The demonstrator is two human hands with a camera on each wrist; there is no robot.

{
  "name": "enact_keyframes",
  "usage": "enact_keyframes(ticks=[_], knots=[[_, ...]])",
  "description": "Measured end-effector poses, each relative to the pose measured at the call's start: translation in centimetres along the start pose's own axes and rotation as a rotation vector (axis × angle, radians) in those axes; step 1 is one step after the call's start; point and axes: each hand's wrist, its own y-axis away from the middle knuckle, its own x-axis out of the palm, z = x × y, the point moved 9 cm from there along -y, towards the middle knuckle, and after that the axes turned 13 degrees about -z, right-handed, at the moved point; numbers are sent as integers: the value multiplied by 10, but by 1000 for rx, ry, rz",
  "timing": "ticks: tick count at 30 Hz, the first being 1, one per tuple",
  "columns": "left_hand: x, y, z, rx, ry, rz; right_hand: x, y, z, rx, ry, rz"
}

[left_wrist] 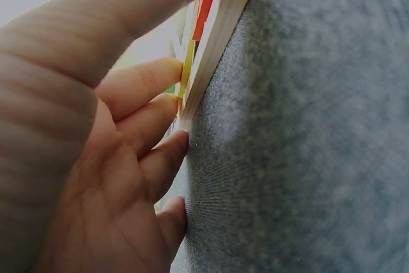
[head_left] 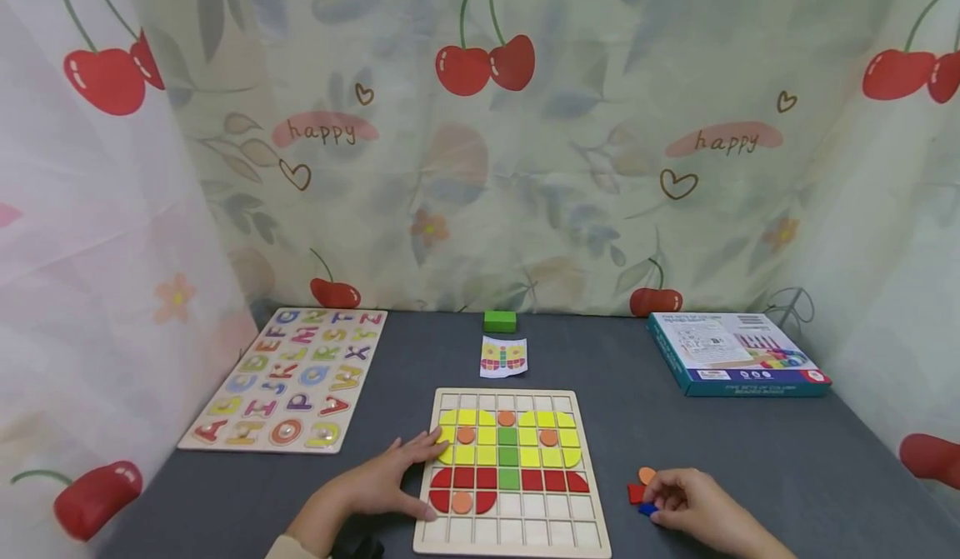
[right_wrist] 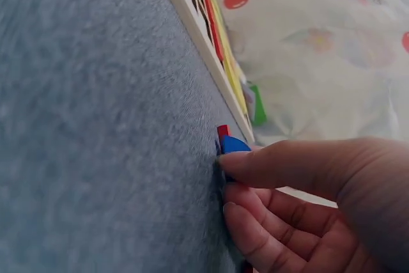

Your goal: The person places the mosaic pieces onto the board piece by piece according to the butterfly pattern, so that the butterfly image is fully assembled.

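A wooden grid board lies in front of me, with yellow, red, green and orange tiles forming a pattern in its cells. My left hand rests against the board's left edge, thumb near the lower corner and fingers stretched along the side. In the left wrist view, two fingertips touch a yellow tile at the rim. Right of the board, my right hand pinches a blue tile with a curved edge between thumb and forefinger, low over the table. Beside it lie a red tile and an orange disc.
Behind the board are a small printed pattern card and a green block. An alphabet board lies at the left. At the back right lies a flat box. Printed curtains surround the table.
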Motion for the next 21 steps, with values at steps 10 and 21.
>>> enact_keyframes(ticks=[10, 21], knots=[[1, 0, 1, 0, 3, 3, 15, -14, 25, -28, -95, 53], [0, 1, -2, 23, 1, 1, 40, -36, 60, -94, -154, 131]])
